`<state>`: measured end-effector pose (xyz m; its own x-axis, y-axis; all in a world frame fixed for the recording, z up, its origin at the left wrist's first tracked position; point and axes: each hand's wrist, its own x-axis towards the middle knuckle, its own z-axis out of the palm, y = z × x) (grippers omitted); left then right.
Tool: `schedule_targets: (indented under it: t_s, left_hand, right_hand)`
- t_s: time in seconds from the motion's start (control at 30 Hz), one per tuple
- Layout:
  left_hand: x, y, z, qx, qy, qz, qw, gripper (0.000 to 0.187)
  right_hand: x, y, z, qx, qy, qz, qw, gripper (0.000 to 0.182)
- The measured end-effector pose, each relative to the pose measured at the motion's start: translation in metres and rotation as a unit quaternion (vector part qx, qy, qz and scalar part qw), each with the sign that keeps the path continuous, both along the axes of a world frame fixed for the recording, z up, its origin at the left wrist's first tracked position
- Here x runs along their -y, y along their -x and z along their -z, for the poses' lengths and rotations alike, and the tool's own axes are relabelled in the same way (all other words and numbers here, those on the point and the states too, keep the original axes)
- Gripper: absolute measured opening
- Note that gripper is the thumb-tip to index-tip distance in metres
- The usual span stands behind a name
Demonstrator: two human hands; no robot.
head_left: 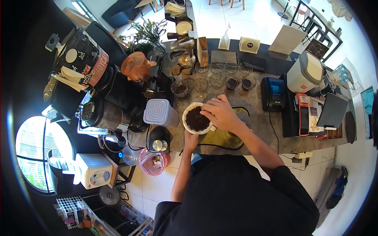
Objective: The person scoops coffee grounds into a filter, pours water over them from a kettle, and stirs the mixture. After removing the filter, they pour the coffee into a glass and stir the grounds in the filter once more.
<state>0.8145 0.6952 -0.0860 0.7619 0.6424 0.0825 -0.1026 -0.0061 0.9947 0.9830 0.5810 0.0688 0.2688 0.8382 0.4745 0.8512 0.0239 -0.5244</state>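
A white dripper with a paper filter [184, 120] holds dark coffee grounds [197, 119]. Below it, my left hand [191, 141] holds it from underneath, its fingers mostly hidden by the dripper. At the dripper's right edge, my right hand [222, 114] has its fingers bent together over the rim and grounds; whether they pinch the filter cannot be made out. A yellow-green cloth [220, 137] lies on the counter below my right wrist. Behind the dripper stand several glasses; two at the right [231, 82] hold dark liquid. A glass with dark contents [180, 89] stands behind left.
A square lidded container [159, 113] and a black scale-like device with a silver knob [159, 141] are left of the dripper. Farther left is a grinder with an orange hopper [136, 67]. A blue-black printer [273, 94] stands right. A pink bin [154, 162] is on the floor.
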Motion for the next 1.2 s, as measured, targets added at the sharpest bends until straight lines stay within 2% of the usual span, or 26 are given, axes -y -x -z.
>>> schedule_targets:
  t_s: [0.17, 0.23, 0.43, 0.57, 0.63, 0.77, 0.83, 0.97, 1.03, 1.13, 1.2]
  left_hand:
    - [0.001, -0.001, -0.009, 0.023, 0.002, 0.012, 1.000, 0.044]
    - [0.003, -0.001, -0.015, 0.019, 0.019, 0.013, 1.000, 0.043]
    - [-0.001, -0.003, -0.011, 0.013, -0.003, 0.017, 1.000, 0.042]
    - [0.004, -0.005, -0.019, 0.022, 0.014, 0.003, 1.000, 0.044]
    - [0.004, -0.004, -0.021, 0.016, 0.020, 0.007, 1.000, 0.045]
    - [0.002, -0.004, -0.021, 0.021, 0.018, 0.016, 0.999, 0.044]
    - [0.001, -0.004, -0.019, 0.010, 0.012, 0.028, 0.999, 0.044]
    - [0.000, -0.005, -0.018, 0.028, 0.002, 0.036, 0.999, 0.044]
    - [-0.001, -0.005, -0.016, 0.022, 0.034, 0.040, 0.998, 0.045]
    - [0.002, -0.007, -0.023, 0.023, 0.022, 0.024, 0.999, 0.046]
    - [0.003, -0.007, -0.024, 0.027, 0.025, 0.020, 0.999, 0.046]
  right_hand:
    - [0.002, -0.001, -0.001, 0.038, 0.043, -0.027, 0.998, 0.012]
    - [-0.002, -0.001, 0.000, 0.013, 0.026, -0.086, 0.996, 0.011]
    - [-0.005, -0.005, 0.001, 0.029, 0.021, -0.026, 0.999, 0.011]
    - [-0.002, -0.005, -0.003, 0.006, 0.051, -0.037, 0.998, 0.011]
    - [-0.005, -0.003, 0.001, -0.041, 0.029, -0.050, 0.997, 0.012]
    - [-0.007, -0.001, 0.001, -0.032, -0.012, -0.026, 0.999, 0.013]
    - [-0.003, -0.006, -0.003, 0.018, -0.004, 0.003, 1.000, 0.012]
    - [0.000, -0.008, -0.011, 0.016, 0.064, -0.003, 0.998, 0.013]
    - [-0.002, -0.005, -0.005, -0.034, 0.059, -0.033, 0.997, 0.014]
    - [-0.008, -0.001, 0.000, -0.026, -0.008, -0.018, 0.999, 0.014]
    - [-0.007, 0.000, -0.001, -0.009, -0.009, 0.000, 1.000, 0.014]
